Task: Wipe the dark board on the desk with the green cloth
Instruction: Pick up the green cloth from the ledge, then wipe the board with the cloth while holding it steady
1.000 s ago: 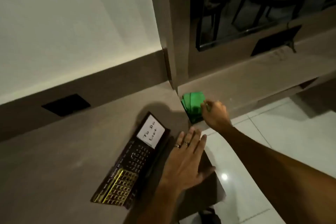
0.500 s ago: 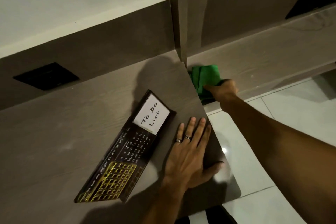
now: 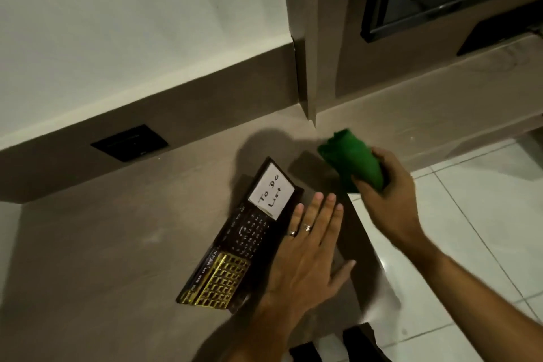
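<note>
The dark board (image 3: 244,239) lies slanted on the brown desk (image 3: 117,244). It carries a white "To Do List" note at its upper end, a printed calendar in the middle and a gold grid at its lower end. My left hand (image 3: 308,247) lies flat with fingers spread, over the board's right edge and the desk beside it. My right hand (image 3: 388,188) grips the folded green cloth (image 3: 349,156), lifted above the desk's right corner, to the upper right of the board and apart from it.
A dark socket plate (image 3: 129,142) sits in the brown upstand behind the desk. A pillar edge (image 3: 305,67) rises at the desk's back corner. A lower ledge (image 3: 440,109) runs to the right. White tiled floor (image 3: 476,244) lies beyond the desk's right edge.
My right hand has lifted the green cloth off the lower ledge and brought it left over the desk corner. My left hand has slid onto the board's right edge.
</note>
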`<state>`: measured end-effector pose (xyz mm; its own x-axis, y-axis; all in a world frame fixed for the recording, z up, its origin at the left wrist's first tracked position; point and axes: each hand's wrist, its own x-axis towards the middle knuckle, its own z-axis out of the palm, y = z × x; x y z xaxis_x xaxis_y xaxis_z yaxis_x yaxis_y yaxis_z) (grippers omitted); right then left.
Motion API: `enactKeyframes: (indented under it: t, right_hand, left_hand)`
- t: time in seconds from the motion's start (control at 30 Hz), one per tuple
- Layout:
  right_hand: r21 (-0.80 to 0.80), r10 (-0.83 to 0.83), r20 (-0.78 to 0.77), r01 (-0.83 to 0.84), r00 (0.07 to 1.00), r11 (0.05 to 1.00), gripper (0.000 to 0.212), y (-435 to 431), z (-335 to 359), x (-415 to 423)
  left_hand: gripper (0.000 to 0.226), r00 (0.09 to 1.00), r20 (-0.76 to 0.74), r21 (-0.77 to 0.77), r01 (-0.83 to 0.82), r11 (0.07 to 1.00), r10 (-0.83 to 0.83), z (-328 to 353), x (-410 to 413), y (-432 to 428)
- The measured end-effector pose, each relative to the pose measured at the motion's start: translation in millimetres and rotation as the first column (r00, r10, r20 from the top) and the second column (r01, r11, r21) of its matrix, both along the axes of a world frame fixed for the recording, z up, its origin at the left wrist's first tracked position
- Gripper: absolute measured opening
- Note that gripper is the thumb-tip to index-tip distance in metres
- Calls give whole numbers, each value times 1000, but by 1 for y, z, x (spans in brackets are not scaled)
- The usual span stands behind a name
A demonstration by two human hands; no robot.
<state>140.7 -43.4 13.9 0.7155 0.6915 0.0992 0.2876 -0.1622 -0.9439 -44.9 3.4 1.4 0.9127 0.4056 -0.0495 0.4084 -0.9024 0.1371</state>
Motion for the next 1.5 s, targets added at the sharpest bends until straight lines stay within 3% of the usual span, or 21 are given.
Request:
enactKeyframes:
  t: [0.13,0.2,0.3,0.37,0.5,0.57,0.67,0.77,0.87,0.93,1.07,1.17,1.27,1.4,1.5]
  right_hand:
    - [-37,-47,-66,44,997,998,66,-27,13,-70]
    - [-71,-37,-78,32,996,997,71,-31,16,-105]
    - [-70,9,43,-6,999,998,86,-28,13,-142]
    - [-86,93,179,-79,979,993,92,-23,8,-161]
    - [-251,360,422,-275,832,928,93,-14,-9,-196]
    - [-347,470,390,-347,792,871,95,-12,-17,-210]
    - [-411,488,345,-338,802,847,93,-15,-23,-218]
    - [-322,499,323,-402,804,857,90,-13,-10,-218]
    - [-237,519,415,-461,747,855,89,0,3,-203]
    - [-297,509,443,-415,738,860,92,6,2,-186]
    - [-482,566,356,-372,743,793,93,-5,-14,-181]
    - [-390,643,339,-519,687,760,88,-1,-10,-197]
    - [-290,581,416,-503,700,814,82,17,1,-188]
    - [-413,527,380,-370,760,832,89,17,-5,-161]
    - [-436,599,350,-441,720,785,88,11,-10,-170]
  left_hand:
    - [89,989,133,100,-77,992,63,52,-51,20]
    - [87,987,128,138,-118,983,100,71,-81,35]
    - [95,986,-52,243,-143,959,160,82,-120,54]
    - [106,968,-158,224,-157,962,195,80,-137,59]
    - [119,940,-292,141,-141,980,178,65,-148,59]
    - [120,952,-233,40,-197,980,201,63,-148,60]
    - [135,960,-163,-84,-242,967,226,66,-147,59]
    - [145,960,-139,-136,-264,955,245,65,-148,58]
    - [146,953,-120,-191,-299,935,280,64,-146,60]
    - [143,952,-125,-182,-298,937,279,63,-146,63]
    - [133,956,-151,-146,-272,951,250,64,-143,73]
    - [127,962,-140,-166,-254,953,233,65,-139,81]
    - [130,960,-122,-208,-271,940,250,66,-138,82]
    - [132,957,-125,-217,-283,934,261,67,-137,84]
    - [127,960,-119,-222,-273,936,252,67,-136,88]
